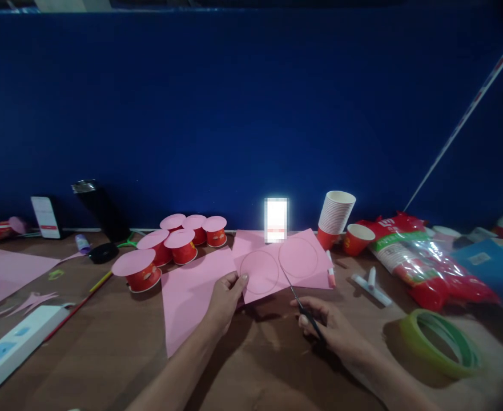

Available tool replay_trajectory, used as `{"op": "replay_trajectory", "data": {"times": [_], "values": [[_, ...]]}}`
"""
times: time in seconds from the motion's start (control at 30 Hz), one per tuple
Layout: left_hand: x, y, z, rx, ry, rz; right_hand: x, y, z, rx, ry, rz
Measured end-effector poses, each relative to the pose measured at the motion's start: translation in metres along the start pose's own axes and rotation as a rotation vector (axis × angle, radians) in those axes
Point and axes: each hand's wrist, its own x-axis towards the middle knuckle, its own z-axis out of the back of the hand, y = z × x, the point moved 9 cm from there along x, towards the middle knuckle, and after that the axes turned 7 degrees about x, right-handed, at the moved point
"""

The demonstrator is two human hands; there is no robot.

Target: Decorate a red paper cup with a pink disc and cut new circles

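Observation:
Between the thumb and fingers of my left hand (229,297) is the lower left edge of a pink sheet of paper (255,245). Two circles are drawn side by side on that sheet. In my right hand (326,322) is a pair of scissors (306,313), the fingers wrapped round the dark handle. Its blades reach up into the sheet from the bottom edge, between the two circles. Another pink sheet (191,291) lies flat on the table, to the left and partly under my left hand.
Several red paper cups with pink discs on top (180,246) stand at left. Stacked paper cups (335,214), a red plastic package (422,262), white sticks (371,288) and a tape roll (442,342) are at right. A power strip (15,354) lies front left, a black bottle (103,211) behind.

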Motion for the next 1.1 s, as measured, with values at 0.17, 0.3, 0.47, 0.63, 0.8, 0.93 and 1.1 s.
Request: {"op": "replay_trajectory", "data": {"times": [0.17,0.3,0.47,0.63,0.8,0.93,1.1], "values": [[-0.0009,0.0033,-0.0030,0.005,0.025,0.020,-0.0012,-0.0027,0.0007,0.000,-0.012,-0.046],[-0.0006,0.0038,-0.0037,-0.001,0.040,0.022,-0.0017,-0.0024,0.0004,0.001,-0.010,-0.047],[0.0004,0.0047,-0.0040,-0.002,0.046,0.010,-0.0010,-0.0034,0.0014,0.017,-0.006,-0.031],[0.0017,0.0075,-0.0033,0.002,0.048,0.014,-0.0016,-0.0039,0.0014,0.042,-0.019,-0.045],[0.0012,0.0067,-0.0036,-0.003,0.048,0.018,-0.0008,-0.0046,0.0027,0.047,-0.039,-0.050],[0.0015,0.0070,-0.0032,-0.007,0.041,0.018,-0.0002,-0.0043,0.0041,0.041,-0.055,-0.064],[0.0027,0.0091,-0.0019,-0.007,0.036,0.022,0.0001,-0.0003,0.0059,0.017,-0.064,-0.050]]}}
